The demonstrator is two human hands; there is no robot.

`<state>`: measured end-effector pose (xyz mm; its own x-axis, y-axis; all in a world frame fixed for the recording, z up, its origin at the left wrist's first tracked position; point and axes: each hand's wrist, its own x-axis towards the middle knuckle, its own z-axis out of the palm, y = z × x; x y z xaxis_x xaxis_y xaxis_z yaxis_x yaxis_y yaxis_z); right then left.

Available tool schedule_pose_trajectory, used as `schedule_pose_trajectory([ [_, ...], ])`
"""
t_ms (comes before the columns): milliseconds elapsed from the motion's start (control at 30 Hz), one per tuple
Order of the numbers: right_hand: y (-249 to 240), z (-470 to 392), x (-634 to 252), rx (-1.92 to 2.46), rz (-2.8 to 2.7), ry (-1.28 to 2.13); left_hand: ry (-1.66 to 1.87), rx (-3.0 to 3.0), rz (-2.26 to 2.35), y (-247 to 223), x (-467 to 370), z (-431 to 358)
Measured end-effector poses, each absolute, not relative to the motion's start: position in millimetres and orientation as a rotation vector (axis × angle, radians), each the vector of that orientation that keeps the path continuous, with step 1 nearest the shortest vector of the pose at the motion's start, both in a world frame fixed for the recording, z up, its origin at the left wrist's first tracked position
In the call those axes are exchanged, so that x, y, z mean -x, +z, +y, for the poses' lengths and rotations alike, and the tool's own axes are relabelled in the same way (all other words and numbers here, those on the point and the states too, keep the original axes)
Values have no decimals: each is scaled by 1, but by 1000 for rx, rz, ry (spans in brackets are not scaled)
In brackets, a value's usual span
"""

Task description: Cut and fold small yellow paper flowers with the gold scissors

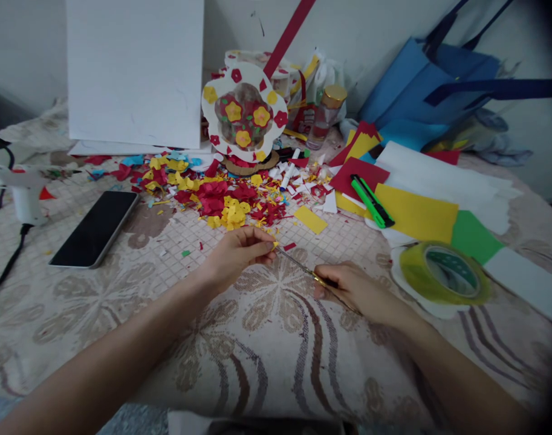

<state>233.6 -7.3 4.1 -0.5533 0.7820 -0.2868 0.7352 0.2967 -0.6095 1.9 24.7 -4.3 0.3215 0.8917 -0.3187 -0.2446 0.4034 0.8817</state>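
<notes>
Near the middle of the table, my left hand point(245, 249) pinches a tiny yellow paper piece point(275, 244) between thumb and fingers. My right hand point(348, 287) is closed around the handles of a pair of scissors point(306, 270). The scissor blades point up and left, and their tips meet the yellow piece; whether the blades are parted is too small to tell. Just beyond my left hand lies a heap of cut paper flowers, with yellow flowers point(234, 212) in front of red flowers point(214, 196). A small red paper scrap point(289, 246) lies close to the blade tips.
A decorated flower-shaped panel point(243, 115) stands behind the heap. At left are a phone point(95, 229) and a white glue gun point(26, 193). On the right lie a green cutter point(372, 201), a tape roll point(443, 272) and coloured paper point(416, 211). A blue bag point(421, 84) stands behind.
</notes>
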Motion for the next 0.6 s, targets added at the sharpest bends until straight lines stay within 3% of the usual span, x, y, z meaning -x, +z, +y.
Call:
schedule_pose_trajectory([
  [300, 0, -6, -234, 1500, -2513, 1004, 884, -843, 942, -4, -1, 24],
  [600, -1, -8, -233, 1621, -2518, 588, 947, -842, 983, -4, 1, 29],
])
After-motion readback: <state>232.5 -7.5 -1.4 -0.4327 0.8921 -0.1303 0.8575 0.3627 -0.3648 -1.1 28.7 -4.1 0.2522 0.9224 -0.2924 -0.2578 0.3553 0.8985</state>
